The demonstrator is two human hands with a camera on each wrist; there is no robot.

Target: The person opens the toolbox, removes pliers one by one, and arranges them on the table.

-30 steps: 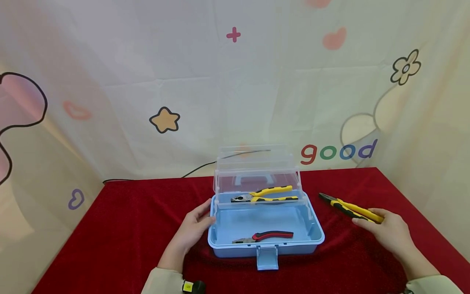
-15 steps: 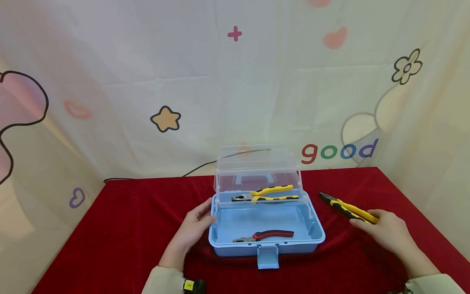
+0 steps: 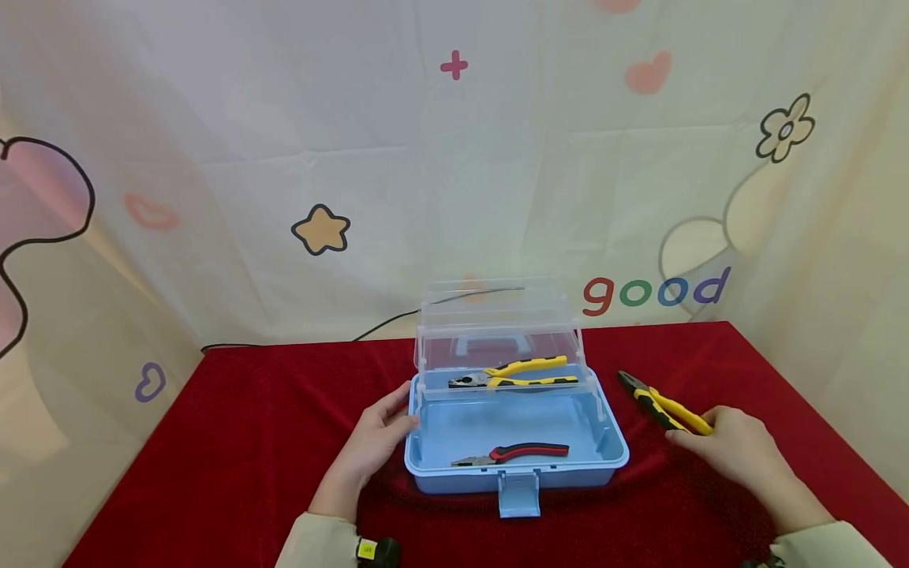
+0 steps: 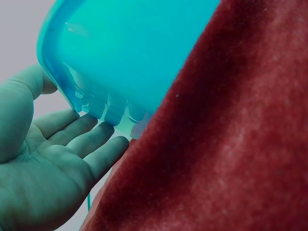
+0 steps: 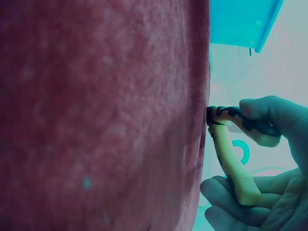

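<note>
A light-blue toolbox (image 3: pixel 454 481) with a raised transparent lid stands mid-table. My left hand (image 3: pixel 372 438) holds its left side, thumb over the rim; in the left wrist view the fingers (image 4: pixel 103 156) lie nearly straight against the outer wall. My right hand (image 3: pixel 738 446) grips yellow-and-black pliers (image 3: pixel 656 404) by the handles, to the right of the box. In the right wrist view the handles (image 5: pixel 233 163) stand spread between thumb and fingers. Red-and-black pliers (image 3: pixel 529 450) lie in the box's bottom. Another pair of yellow-and-black pliers (image 3: pixel 529 366) sits in the clear upper tray.
A dark red cloth (image 3: pixel 270 442) covers the table. The box's front latch (image 3: pixel 519 495) hangs down. Behind stands a pale curtain (image 3: pixel 497 181) with printed shapes, and a thin black cable (image 3: pixel 387 323) runs along the table's back.
My right hand has moved slightly left, and the handles of the pliers in it have spread wider. My left hand has stayed on the toolbox.
</note>
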